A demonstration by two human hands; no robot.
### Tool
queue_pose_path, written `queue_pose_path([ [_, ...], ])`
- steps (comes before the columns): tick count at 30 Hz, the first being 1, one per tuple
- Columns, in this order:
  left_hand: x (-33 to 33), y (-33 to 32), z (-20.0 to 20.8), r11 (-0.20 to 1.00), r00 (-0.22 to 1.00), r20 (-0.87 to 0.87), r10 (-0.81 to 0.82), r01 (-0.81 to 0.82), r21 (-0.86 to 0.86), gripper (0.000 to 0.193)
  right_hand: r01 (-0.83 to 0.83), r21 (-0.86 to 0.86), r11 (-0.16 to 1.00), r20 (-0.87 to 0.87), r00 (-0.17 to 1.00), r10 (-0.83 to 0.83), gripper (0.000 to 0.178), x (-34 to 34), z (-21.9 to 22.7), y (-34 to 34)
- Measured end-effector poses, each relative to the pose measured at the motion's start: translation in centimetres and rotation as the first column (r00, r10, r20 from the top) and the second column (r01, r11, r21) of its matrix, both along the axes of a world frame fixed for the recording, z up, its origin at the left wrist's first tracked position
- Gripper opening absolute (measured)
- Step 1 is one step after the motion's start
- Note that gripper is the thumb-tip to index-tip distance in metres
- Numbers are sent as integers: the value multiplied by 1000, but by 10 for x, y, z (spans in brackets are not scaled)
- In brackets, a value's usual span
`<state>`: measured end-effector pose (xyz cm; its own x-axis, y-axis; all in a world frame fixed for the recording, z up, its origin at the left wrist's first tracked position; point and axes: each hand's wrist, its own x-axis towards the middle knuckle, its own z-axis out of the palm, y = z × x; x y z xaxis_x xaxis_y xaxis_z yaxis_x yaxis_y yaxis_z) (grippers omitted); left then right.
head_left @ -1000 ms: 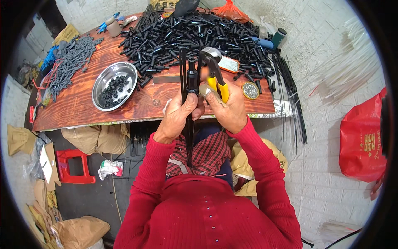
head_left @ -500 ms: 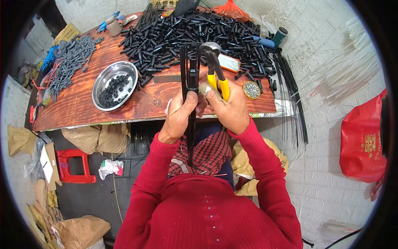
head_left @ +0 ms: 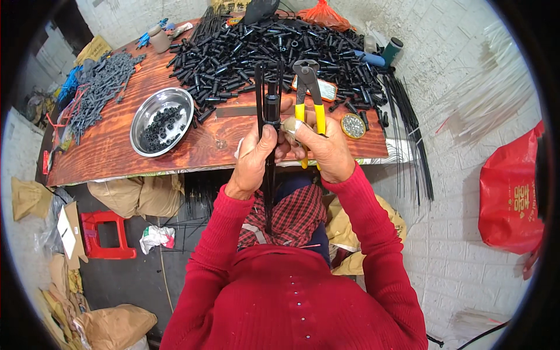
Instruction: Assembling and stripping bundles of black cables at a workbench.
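Note:
My left hand (head_left: 255, 160) is closed around a black tubular part (head_left: 272, 105) with a ring low on it. Thin black rods (head_left: 259, 87) rise beside the tube, and dark lengths reach below my fist toward the lap. Yellow-handled cutting pliers (head_left: 307, 87) rest in my right hand (head_left: 331, 153), jaws upward, handles spread apart. My right thumb, with a pale covering on its tip, presses together with the fingers close to the tube's ring. Whatever small thing is pinched there cannot be made out.
Black tubular pieces (head_left: 233, 52) are heaped across the back of the wooden table (head_left: 105, 154). A steel bowl (head_left: 139, 119) holds small black rings. Near my right hand lie a round tin (head_left: 353, 126) of small metal bits and an orange-edged box (head_left: 328, 90). Grey parts (head_left: 105, 81) pile up at left.
The pliers have turned from leaning left to nearly upright and shifted right, away from the tube. More of their handles shows below my right thumb. My left hand holds almost still.

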<state>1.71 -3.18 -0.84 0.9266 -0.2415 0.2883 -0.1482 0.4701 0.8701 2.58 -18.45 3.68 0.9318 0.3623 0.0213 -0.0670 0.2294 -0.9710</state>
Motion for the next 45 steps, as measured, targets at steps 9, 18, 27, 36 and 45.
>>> queue_pose_path([
  [9,-5,-5,1,997,998,22,64,-65,40,63,23,-75,997,89,996,-16,23,3,-2,-1],
  [18,-2,6,-10,999,999,-35,21,-19,39,43,31,-143,989,224,975,1,23,0,10,4],
  [27,1,2,-9,998,997,-70,45,-48,-36,44,-40,-191,981,154,986,70,29,11,8,1],
  [36,8,5,-10,981,987,-82,-135,121,-154,48,-115,-89,989,105,987,124,36,12,4,-9],
  [45,4,2,-6,992,987,-155,-41,22,-123,45,12,-183,983,109,994,8,21,3,9,-2],
])
